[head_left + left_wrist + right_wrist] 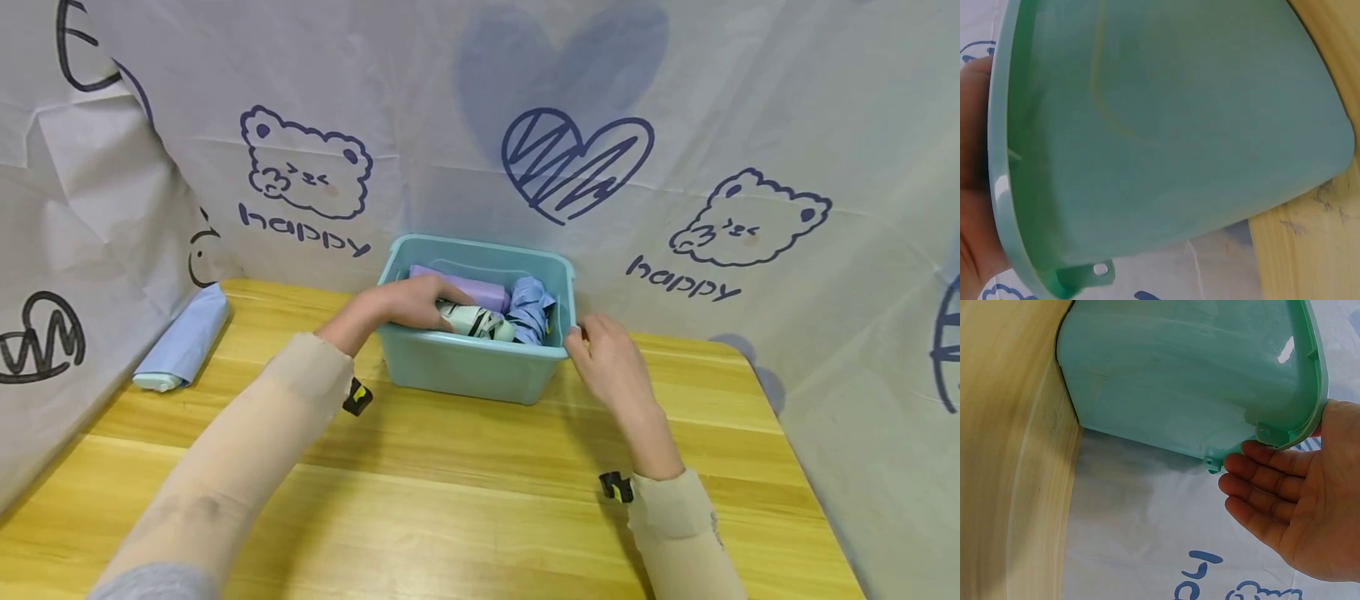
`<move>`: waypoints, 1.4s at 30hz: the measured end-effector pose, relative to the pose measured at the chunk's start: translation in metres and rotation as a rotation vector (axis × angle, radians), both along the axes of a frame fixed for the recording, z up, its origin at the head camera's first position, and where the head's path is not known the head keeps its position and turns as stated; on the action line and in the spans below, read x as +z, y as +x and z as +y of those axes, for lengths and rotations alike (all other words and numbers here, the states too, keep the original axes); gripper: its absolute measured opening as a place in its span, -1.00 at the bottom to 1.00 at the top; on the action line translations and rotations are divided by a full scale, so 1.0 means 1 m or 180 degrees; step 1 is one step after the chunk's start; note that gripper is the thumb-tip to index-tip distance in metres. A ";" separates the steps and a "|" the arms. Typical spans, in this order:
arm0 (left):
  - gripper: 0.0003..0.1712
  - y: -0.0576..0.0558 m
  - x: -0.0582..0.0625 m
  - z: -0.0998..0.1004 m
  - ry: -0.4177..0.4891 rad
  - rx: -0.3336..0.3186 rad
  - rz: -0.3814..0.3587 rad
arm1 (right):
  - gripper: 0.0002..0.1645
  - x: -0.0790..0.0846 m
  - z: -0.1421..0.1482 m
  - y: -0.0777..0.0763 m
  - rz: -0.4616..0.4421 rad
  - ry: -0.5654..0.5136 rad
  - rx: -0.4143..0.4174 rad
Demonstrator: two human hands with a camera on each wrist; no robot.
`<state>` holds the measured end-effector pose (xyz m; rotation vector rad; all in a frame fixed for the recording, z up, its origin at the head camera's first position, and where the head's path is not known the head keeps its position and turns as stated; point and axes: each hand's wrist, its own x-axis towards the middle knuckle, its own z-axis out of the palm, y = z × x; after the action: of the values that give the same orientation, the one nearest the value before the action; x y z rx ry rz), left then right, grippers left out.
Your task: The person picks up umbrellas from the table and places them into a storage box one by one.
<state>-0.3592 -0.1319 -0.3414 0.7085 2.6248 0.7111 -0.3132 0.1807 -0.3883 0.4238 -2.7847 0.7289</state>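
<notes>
A light blue plastic bin (465,367) stands on the wooden table against the cloth backdrop. Inside lie a purple rolled bundle (487,295), a crumpled blue cloth bundle (531,310) and a pale green, black-patterned folded umbrella (472,320). My left hand (415,302) reaches over the near rim and grips the umbrella by its left end; its fingertips are hidden. At the bin's right front corner my right hand (611,360) holds the rim, with the thumb over it and the fingers (1266,475) below, outside the bin.
On the table's far left lies a light blue folded umbrella (183,337) with a whitish end. A white cloth (442,167) printed with bears and hearts hangs behind the wooden table (450,492). Small black and yellow pieces (358,397) sit by both wrists.
</notes>
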 end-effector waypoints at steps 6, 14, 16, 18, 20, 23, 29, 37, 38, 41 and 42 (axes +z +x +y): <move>-0.40 0.004 0.000 -0.004 -0.0007 0.0008 -0.0268 | -0.47 0.000 0.000 0.000 0.0013 0.0009 0.0015; -0.56 0.009 -0.002 -0.001 0.0118 -0.0091 -0.0269 | -0.47 -0.001 0.001 0.000 0.0021 0.0003 0.0019; -0.57 0.010 -0.002 -0.001 0.0127 -0.0089 -0.0283 | -0.48 -0.001 0.001 0.000 0.0024 0.0007 0.0017; -0.56 0.010 -0.002 -0.001 0.0119 -0.0116 -0.0259 | -0.48 -0.001 0.001 -0.001 0.0027 0.0015 0.0015; -0.53 0.011 -0.002 -0.003 0.0099 -0.0157 -0.0197 | -0.48 -0.001 0.001 -0.001 0.0025 0.0019 0.0019; -0.47 0.012 -0.003 -0.006 0.0076 -0.0189 -0.0071 | -0.47 -0.001 0.001 -0.001 0.0011 0.0019 0.0015; -0.46 0.016 -0.003 -0.010 0.0196 -0.0094 0.0276 | -0.46 -0.001 0.001 -0.001 -0.0007 0.0019 0.0004; -0.54 0.029 -0.006 -0.018 0.0598 0.0141 0.0942 | -0.48 -0.001 0.001 -0.001 -0.0017 0.0021 -0.0011; -0.54 0.031 -0.007 -0.019 0.0633 0.0183 0.1059 | -0.48 -0.001 0.001 -0.001 -0.0020 0.0023 -0.0015; -0.54 0.038 -0.012 -0.023 0.0722 0.0406 0.1410 | -0.47 -0.001 0.001 -0.001 -0.0014 0.0018 -0.0013; -0.53 0.040 -0.014 -0.025 0.0766 0.0488 0.1532 | -0.47 -0.001 0.001 -0.001 -0.0014 0.0015 -0.0012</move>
<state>-0.3192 -0.1569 -0.3552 0.8386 3.0879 1.0228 -0.3140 0.1817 -0.3894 0.4184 -2.7912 0.7235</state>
